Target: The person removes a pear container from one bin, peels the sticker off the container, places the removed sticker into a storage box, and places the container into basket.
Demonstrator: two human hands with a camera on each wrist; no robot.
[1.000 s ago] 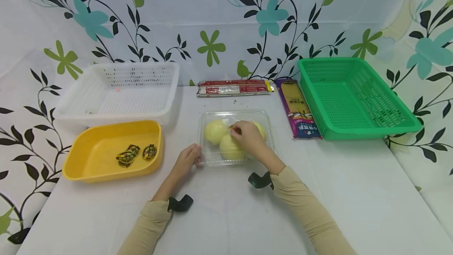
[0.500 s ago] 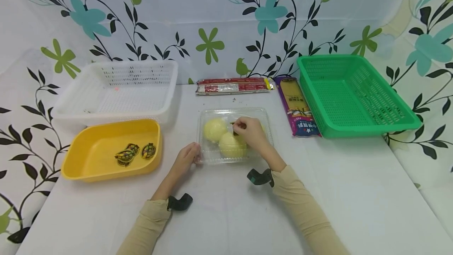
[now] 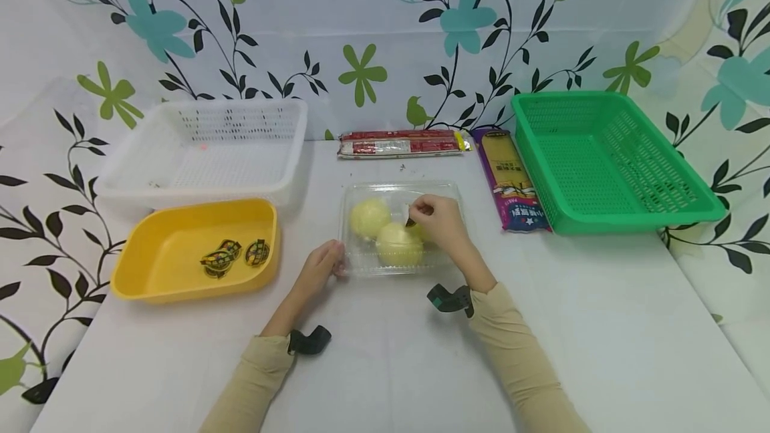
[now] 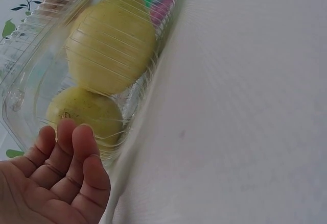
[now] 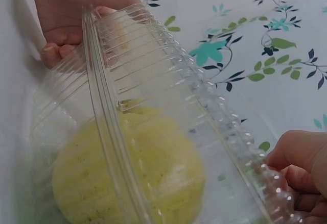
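Pinching a small dark scrap [image 3: 410, 222], shown in the head view but not the right wrist's, my right hand [image 3: 442, 219] is over the clear container [image 3: 361, 262], mid-worktop [image 3: 379, 353]; my left hand [image 3: 321, 266] touches its left edge, grip indeterminable, white surface running from its front edge to my sleeves [image 3: 517, 353].

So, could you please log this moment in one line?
left hand: at left edge of clear rectangular plastic box; right hand: pinching small dark piece over box; inside: round pale-yellow fruits
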